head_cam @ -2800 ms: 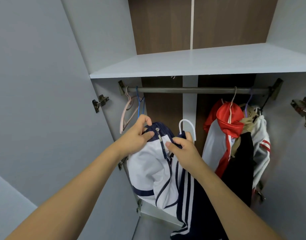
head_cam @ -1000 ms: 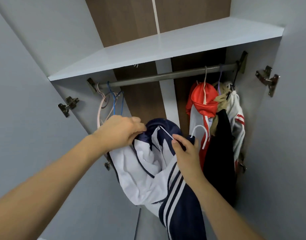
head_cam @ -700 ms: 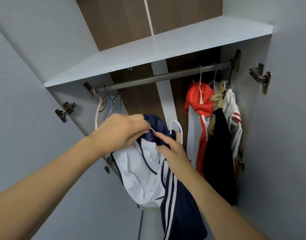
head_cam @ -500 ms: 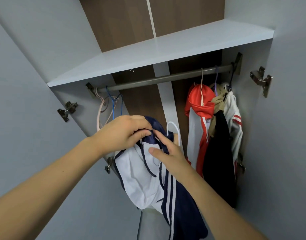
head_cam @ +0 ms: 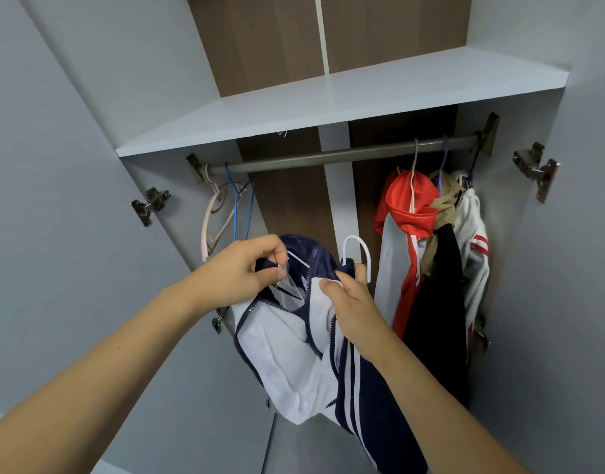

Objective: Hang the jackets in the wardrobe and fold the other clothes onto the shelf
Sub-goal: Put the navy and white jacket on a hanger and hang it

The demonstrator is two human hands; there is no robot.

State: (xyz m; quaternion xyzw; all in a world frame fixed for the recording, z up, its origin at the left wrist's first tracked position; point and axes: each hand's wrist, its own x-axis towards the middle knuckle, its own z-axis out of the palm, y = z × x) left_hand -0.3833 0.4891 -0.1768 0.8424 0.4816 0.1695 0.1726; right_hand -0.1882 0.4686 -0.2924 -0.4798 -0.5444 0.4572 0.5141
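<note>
Now right hand (head_cam: 354, 311) regripped jacket (head_cam: 287, 354), hanger (head_cam: 357, 254) upright

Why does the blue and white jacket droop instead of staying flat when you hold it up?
The jacket is probably soft and floppy: it sags in folds below the left hand and right hand. It looks light, since fingers alone seem to hold it. It might slide off the thin white hanger.

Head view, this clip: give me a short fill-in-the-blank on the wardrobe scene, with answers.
1. Both hands hold a white and ____ jacket.
2. The hook of the hanger inside that jacket is ____ in colour.
3. The rail sits directly below the ____.
4. The empty hangers hang at the rail's ____ end.

Answers: navy; white; shelf; left
</note>
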